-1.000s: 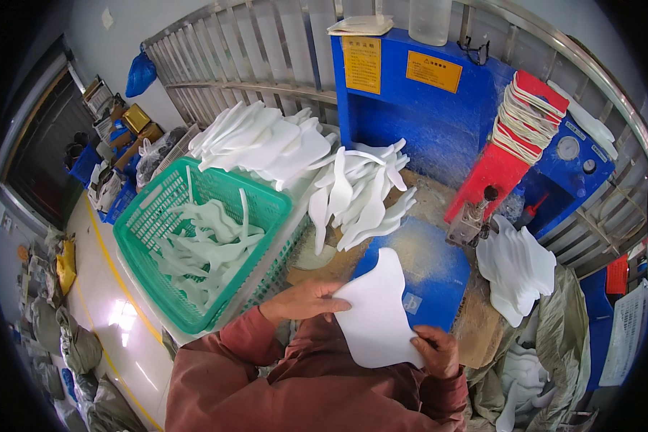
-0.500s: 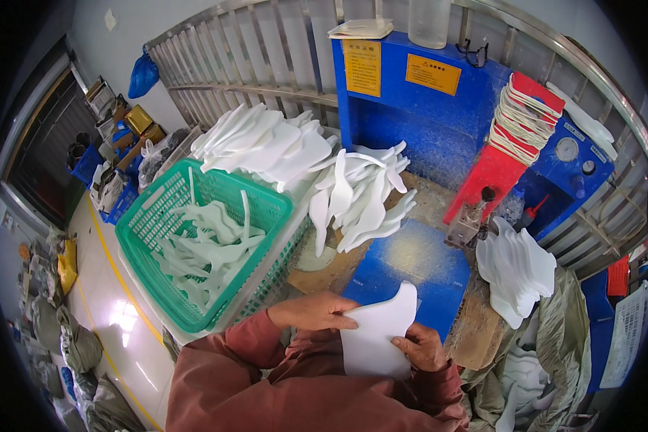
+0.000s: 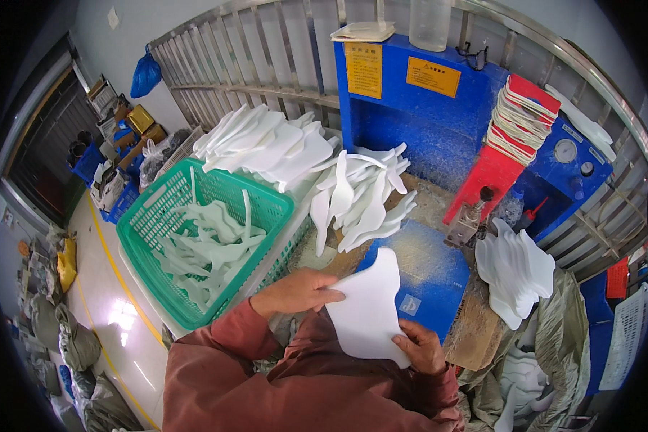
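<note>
A white, smooth sheet with wavy sides (image 3: pixel 367 306) is tilted in front of my chest, above the near edge of a blue machine bed (image 3: pixel 432 277). My left hand (image 3: pixel 299 289) pinches its left edge between thumb and fingers. Lower down on the opposite side, my right hand (image 3: pixel 421 347) grips the right edge, thumb on the face and fingers partly hidden behind. Pale dust lies on the bed beyond the sheet. A heap of narrow curved white strips (image 3: pixel 367 194) sits just past it to the left, and a stack of similar white pieces (image 3: pixel 515 266) stands to the right.
A green basket (image 3: pixel 201 169) of white strips stands left, with a pile of white sheets (image 3: pixel 273 147) behind it. The blue machine (image 3: pixel 425 108) carries a red arm (image 3: pixel 486 176) wrapped with pale bands. An open sack (image 3: pixel 565 338) of white pieces is at lower right. Metal railings (image 3: pixel 266 54) run behind.
Both hands still hold the white sheet. It has shifted left and up and turned, its top tip now leaning further left. The left hand has moved up and left, uncovering more of the blue bed.
</note>
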Available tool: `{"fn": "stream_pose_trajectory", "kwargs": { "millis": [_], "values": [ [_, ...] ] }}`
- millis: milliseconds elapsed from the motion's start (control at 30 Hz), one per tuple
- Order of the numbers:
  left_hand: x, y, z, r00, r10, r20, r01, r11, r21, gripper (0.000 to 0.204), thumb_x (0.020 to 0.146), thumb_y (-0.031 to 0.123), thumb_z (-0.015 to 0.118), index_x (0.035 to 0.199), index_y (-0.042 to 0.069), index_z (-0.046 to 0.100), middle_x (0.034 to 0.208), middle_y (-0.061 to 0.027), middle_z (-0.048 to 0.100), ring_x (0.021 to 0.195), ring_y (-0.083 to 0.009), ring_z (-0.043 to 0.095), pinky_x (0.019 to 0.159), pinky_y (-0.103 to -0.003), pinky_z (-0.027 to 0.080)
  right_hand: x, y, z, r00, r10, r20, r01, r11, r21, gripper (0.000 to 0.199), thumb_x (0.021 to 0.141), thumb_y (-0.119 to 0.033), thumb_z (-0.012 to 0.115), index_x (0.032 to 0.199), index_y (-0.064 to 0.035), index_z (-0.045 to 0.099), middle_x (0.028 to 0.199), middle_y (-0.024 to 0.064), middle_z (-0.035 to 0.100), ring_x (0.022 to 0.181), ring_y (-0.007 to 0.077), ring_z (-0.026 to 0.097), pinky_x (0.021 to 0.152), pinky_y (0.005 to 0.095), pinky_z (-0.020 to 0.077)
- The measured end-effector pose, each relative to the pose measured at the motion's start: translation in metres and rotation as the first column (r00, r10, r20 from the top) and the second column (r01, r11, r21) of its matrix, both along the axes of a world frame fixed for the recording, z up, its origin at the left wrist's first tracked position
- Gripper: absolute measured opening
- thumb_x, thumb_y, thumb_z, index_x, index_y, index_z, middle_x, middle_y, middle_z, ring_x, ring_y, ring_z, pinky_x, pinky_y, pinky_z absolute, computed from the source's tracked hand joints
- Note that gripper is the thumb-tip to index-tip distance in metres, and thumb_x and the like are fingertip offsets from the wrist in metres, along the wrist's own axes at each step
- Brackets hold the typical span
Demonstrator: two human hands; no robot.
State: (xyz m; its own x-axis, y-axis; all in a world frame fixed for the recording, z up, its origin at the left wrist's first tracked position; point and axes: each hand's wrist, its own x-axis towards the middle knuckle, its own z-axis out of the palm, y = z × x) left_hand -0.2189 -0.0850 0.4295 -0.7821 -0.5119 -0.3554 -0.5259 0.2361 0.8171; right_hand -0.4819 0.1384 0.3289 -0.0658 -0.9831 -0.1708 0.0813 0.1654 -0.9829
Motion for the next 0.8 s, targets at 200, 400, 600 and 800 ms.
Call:
{"fn": "stream_pose_trajectory", "kwargs": {
  "millis": [200,400,600,800],
  "values": [
    [0.045,-0.036,0.035,0.923,0.363,-0.130,-0.381,0.911,-0.158,0.034,0.101,0.036,0.068,0.100,0.003,0.075,0.071,-0.0020,0.068,0.059,-0.0090,0.062,0.059,-0.028,0.049,-0.015,0.004,-0.009,0.972,-0.212,0.099,0.213,0.977,0.002,0.036,0.104,-0.007,0.064,0.138,0.0039,0.061,0.122,0.0157,0.072,0.109,0.0225,0.071,0.087,0.0329,0.0586],
    [0.079,-0.119,0.064,0.526,0.687,-0.502,-0.801,0.598,-0.022,0.022,0.100,0.025,0.071,0.100,0.003,0.073,0.073,-0.0005,0.066,0.059,-0.0085,0.060,0.055,-0.024,0.047,-0.027,0.017,-0.028,0.942,-0.304,0.145,0.301,0.953,0.047,0.033,0.105,-0.012,0.064,0.134,0.0024,0.063,0.120,0.0168,0.073,0.105,0.0244,0.073,0.083,0.0355,0.0611],
    [0.065,-0.195,0.040,0.062,0.722,-0.689,-0.767,0.476,0.429,0.018,0.100,0.019,0.074,0.111,0.005,0.069,0.088,-0.0036,0.070,0.068,-0.0152,0.068,0.057,-0.026,0.054,-0.023,0.025,-0.033,0.921,-0.355,0.159,0.342,0.934,0.103,0.029,0.105,-0.017,0.066,0.129,-0.0003,0.068,0.116,0.0151,0.075,0.101,0.0237,0.074,0.081,0.0347,0.0608],
    [0.017,-0.255,-0.020,-0.052,0.766,-0.641,-0.665,0.452,0.594,0.018,0.101,0.016,0.072,0.110,0.003,0.064,0.089,-0.0080,0.069,0.077,-0.0211,0.072,0.065,-0.030,0.061,-0.026,0.034,-0.036,0.899,-0.392,0.196,0.367,0.918,0.153,0.029,0.105,-0.016,0.066,0.129,0.0003,0.068,0.116,0.0142,0.075,0.103,0.0239,0.073,0.080,0.0349,0.0610]
  ]
}}
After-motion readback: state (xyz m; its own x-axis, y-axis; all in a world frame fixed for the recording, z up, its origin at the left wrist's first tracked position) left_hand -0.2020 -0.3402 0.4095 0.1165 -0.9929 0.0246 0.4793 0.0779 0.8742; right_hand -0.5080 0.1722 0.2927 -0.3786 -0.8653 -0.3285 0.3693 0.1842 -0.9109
